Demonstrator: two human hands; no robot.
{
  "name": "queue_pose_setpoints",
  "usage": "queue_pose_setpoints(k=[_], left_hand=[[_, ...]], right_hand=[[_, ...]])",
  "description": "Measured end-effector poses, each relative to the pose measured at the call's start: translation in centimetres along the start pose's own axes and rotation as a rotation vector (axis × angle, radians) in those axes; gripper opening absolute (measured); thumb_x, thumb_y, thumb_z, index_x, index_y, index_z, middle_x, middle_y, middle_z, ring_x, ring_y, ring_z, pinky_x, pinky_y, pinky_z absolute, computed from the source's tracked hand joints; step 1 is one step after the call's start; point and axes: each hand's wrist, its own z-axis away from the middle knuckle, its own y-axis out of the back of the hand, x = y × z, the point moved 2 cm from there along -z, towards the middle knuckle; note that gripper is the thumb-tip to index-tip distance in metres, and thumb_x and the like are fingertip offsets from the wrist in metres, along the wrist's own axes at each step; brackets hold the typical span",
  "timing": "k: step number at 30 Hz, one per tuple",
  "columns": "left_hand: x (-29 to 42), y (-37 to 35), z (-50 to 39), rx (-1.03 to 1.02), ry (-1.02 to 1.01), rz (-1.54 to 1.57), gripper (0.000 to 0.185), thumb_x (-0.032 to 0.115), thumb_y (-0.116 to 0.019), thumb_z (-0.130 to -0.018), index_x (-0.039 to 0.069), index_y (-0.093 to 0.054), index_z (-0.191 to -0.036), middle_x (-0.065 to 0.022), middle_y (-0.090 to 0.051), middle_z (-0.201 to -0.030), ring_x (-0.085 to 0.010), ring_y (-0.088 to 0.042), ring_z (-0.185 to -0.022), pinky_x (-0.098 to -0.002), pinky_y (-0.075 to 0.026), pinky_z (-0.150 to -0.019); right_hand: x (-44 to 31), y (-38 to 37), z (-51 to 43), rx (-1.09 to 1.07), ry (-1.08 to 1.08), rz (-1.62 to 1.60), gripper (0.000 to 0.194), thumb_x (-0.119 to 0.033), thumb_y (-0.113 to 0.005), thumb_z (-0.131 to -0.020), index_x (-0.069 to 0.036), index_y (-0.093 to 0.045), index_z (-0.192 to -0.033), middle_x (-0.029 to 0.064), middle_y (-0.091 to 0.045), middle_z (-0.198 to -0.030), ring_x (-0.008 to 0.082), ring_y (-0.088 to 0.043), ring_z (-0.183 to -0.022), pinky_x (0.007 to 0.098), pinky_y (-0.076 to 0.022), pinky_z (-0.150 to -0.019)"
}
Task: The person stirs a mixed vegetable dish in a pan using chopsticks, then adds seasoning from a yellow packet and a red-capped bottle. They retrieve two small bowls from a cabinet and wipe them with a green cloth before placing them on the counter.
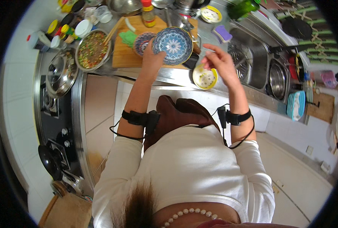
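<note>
My left hand grips a blue bowl by its near left edge, thumb over the rim. A white flower pattern fills the bowl's inside. Partly hidden behind that hand is a second patterned bowl; whether my fingers hold it too, I cannot tell. Beneath both lies a wooden cutting board, with a green cloth beside the second bowl. My right hand is raised with nothing in it, fingers apart and bent. Just below it, a yellow-rimmed dish rests at the counter's front edge.
Left of the board stands a metal bowl of chopped food, with chopsticks across its rim. A glass lid lies near the gas stove. To the right are a purple sponge and the steel sink. A seasoning jar stands behind.
</note>
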Motion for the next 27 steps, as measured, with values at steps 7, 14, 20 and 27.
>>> queue_pose_setpoints(k=[7, 14, 20, 27], left_hand=[[-1.0, -6.0, 1.0, -0.078, -0.199, -0.018, 0.042, 0.000, -0.061, -0.076, -0.005, -0.052, -0.117, -0.0120, -0.062, -0.101, -0.0181, -0.061, -0.089, -0.0286, -0.049, -0.077], [0.5, -10.5, 4.5, 0.122, -0.518, -0.431, 0.042, -0.004, -0.056, -0.072, -0.004, -0.053, -0.115, -0.0149, -0.062, -0.096, -0.0221, -0.061, -0.087, -0.0310, -0.047, -0.080], [-1.0, -12.1, 8.2, 0.369, -0.295, -0.095, 0.049, -0.008, -0.053, -0.070, 0.001, -0.052, -0.117, -0.0091, -0.061, -0.103, -0.0168, -0.059, -0.091, -0.0299, -0.046, -0.083], [-2.5, -15.3, 12.4, 0.459, -0.142, 0.133, 0.041, -0.007, -0.045, -0.077, 0.001, -0.047, -0.117, -0.0117, -0.059, -0.101, -0.0214, -0.063, -0.081, -0.0338, -0.056, -0.058]], right_hand=[[-2.8, 12.2, 8.9, 0.397, 0.055, -0.087, 0.027, -0.010, -0.059, -0.088, -0.002, -0.059, -0.113, 0.0007, -0.060, -0.073, 0.0061, -0.053, -0.058, 0.0178, -0.0430, -0.055], [0.6, 15.5, 8.0, 0.249, 0.028, -0.331, 0.019, -0.021, -0.065, -0.086, -0.008, -0.057, -0.074, -0.0066, -0.041, -0.048, 0.0014, -0.031, -0.038, 0.0176, -0.0209, -0.037], [0.7, 19.5, 6.8, 0.063, 0.046, -0.425, 0.033, -0.015, -0.060, -0.087, -0.014, -0.041, -0.060, -0.0052, -0.037, -0.046, 0.0044, -0.028, -0.037, 0.0214, -0.0211, -0.038], [3.9, 21.6, 4.6, -0.126, 0.085, -0.288, 0.031, -0.008, -0.063, -0.081, -0.014, -0.041, -0.060, -0.0051, -0.038, -0.051, 0.0049, -0.033, -0.042, 0.0217, -0.0251, -0.040]])
